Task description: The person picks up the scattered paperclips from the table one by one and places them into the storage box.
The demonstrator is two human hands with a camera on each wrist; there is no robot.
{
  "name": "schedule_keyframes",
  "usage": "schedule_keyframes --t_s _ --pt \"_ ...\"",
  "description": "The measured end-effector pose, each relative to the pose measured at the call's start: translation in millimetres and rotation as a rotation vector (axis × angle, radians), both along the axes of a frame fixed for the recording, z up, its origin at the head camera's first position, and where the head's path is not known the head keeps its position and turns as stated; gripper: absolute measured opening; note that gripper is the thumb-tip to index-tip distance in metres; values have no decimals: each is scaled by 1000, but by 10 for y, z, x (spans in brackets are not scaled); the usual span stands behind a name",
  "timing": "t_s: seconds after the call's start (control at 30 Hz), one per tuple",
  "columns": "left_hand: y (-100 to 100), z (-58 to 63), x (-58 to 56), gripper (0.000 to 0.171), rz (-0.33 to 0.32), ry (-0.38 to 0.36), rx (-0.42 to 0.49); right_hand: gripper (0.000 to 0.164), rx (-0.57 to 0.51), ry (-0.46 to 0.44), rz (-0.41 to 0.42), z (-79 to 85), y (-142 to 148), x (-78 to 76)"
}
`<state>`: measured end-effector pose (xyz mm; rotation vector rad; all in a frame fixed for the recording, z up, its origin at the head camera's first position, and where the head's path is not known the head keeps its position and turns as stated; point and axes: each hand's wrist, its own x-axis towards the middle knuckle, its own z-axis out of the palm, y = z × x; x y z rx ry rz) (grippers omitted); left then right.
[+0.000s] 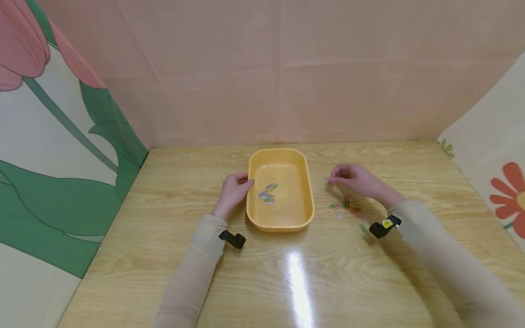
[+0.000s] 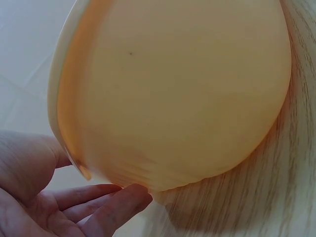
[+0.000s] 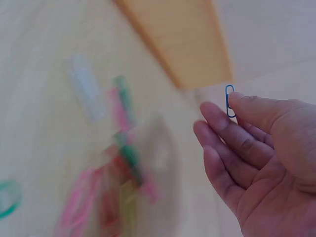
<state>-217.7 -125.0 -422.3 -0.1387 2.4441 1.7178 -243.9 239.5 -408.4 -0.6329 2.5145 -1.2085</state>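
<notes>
A yellow plastic tray stands on the wooden table with several paper clips lying on its floor, toward the left side. My left hand grips the tray's left rim, thumb on the edge and fingers against the outer wall. To the right of the tray, my right hand pinches a blue paper clip between thumb and fingertip. Below that hand, a loose pile of paper clips in red, pink, green and white lies on the table; it looks blurred in the right wrist view.
The wooden table runs back to a pink cloth backdrop. Flower-printed panels flank it at left and right. One green paper clip lies a little apart from the pile, near the right wrist's black strap.
</notes>
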Motion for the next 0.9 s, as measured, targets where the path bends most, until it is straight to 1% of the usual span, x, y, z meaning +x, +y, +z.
schedule_keyframes --t_s 0.1,0.27,0.43,0.53,0.67,0.8,0.9 --pt "-2 6 6 34 -7 3 4 20 -74 -28 1 140 -66 -67" --pt "-7 4 0 35 -10 3 3 28 -192 -113 18 338 -238 -153" --pt "-7 10 -2 36 -6 -2 1 38 -225 -224 19 502 -503 -186" --pt "-3 17 -2 36 -1 -1 6 39 -233 -283 17 583 -704 -200" --pt "0 14 -7 35 -1 7 5 36 -254 -342 13 613 -963 -247" --pt "3 12 -6 34 -6 15 7 35 -282 -410 9 565 -1185 -301" --pt "4 9 -6 35 -9 23 15 35 -280 -444 -6 504 -1341 -342"
